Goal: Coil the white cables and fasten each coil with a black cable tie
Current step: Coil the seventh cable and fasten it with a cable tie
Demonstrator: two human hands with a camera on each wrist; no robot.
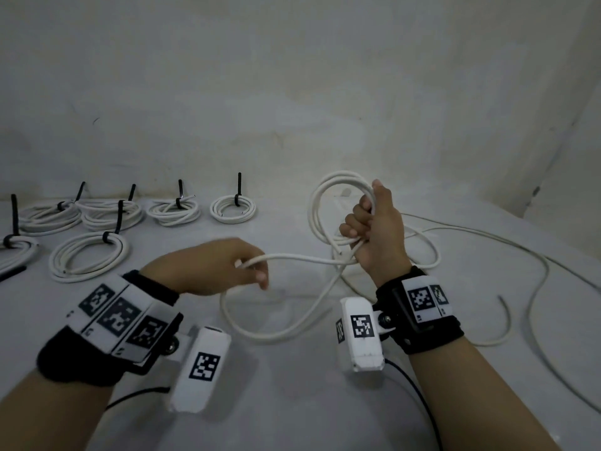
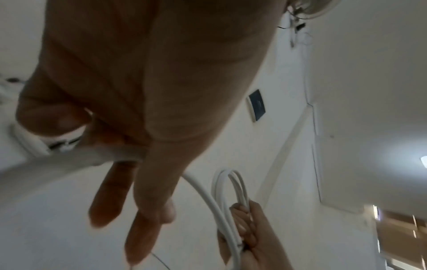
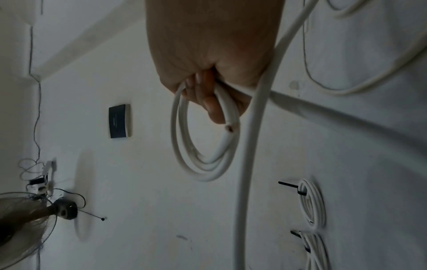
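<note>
Gripping a few upright loops of white cable (image 1: 328,203) in our right hand (image 1: 374,229), fingers curled round the bundle, we keep the coil raised above the table (image 1: 292,385). Our left hand (image 1: 211,265) pinches the free run of the same cable, which sags in a loop onto the table between both hands. Six tied coils (image 1: 232,208) lie at far left, each bearing a black tie (image 1: 238,190). More loose cable trails at right.
</note>
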